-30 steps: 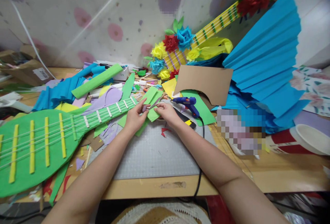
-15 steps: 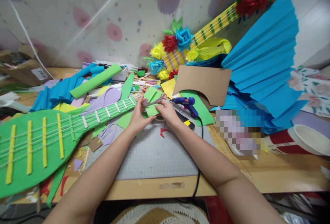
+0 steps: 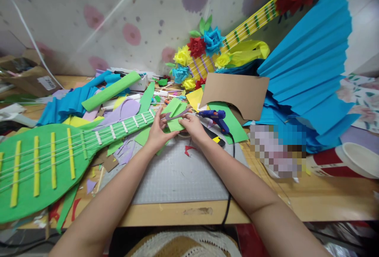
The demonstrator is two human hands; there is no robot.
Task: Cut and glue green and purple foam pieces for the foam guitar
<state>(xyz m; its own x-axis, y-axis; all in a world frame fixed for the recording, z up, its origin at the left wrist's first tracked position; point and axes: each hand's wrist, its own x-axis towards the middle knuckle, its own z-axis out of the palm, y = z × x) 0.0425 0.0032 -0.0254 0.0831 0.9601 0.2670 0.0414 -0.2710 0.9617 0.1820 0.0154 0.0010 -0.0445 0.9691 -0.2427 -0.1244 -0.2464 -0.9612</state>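
Observation:
My left hand (image 3: 156, 135) pinches a small piece of green paper (image 3: 175, 125) at the far edge of the grey cutting mat (image 3: 177, 178). My right hand (image 3: 193, 127) is closed on small scissors (image 3: 175, 116), whose blades are open and point left over the top of the paper. The two hands almost touch. The scissor handles are hidden under my right fingers. The neck of a green paper guitar (image 3: 44, 162) with yellow bars and white strings ends just left of my left hand.
A blue glue gun (image 3: 216, 116) and a black-and-yellow knife (image 3: 215, 137) lie right of my right hand, with a black cord (image 3: 229, 186) running off the front edge. Cut cardboard (image 3: 237, 93), a blue pleated paper fan (image 3: 308, 71), a flowered yellow guitar (image 3: 204, 55), a paper cup (image 3: 340, 162) and scraps crowd the table.
Both hands shifted slightly away from me with the paper, and the scissor blades have opened wider over it. The green guitar looks unmoved.

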